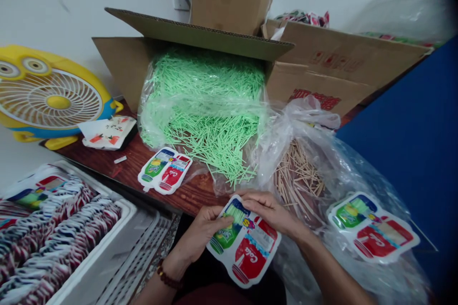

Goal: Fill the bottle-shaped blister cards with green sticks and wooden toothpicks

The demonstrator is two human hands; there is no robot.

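A double-pouch packet (246, 243), printed with a green soda can and a red cola can, is held tilted above my lap. Closed on its left edge is my left hand (202, 231), the thumb lying across the green half. My right hand (268, 209) grips the packet's top edge, its fingers over the rim. Pale green sticks show through the window of the green half. Just beyond my hands, loose green sticks (214, 138) spill from a clear bag in an open carton. Brown sticks (300, 169) lie in another clear bag to the right.
One similar packet (165, 170) lies on the dark wooden table (132, 167); another packet (374, 228) rests on plastic at right. A white crate (93, 252) full of packets stands lower left. A yellow fan (53, 100), tissue pack (109, 132) and cartons (322, 66) stand behind.
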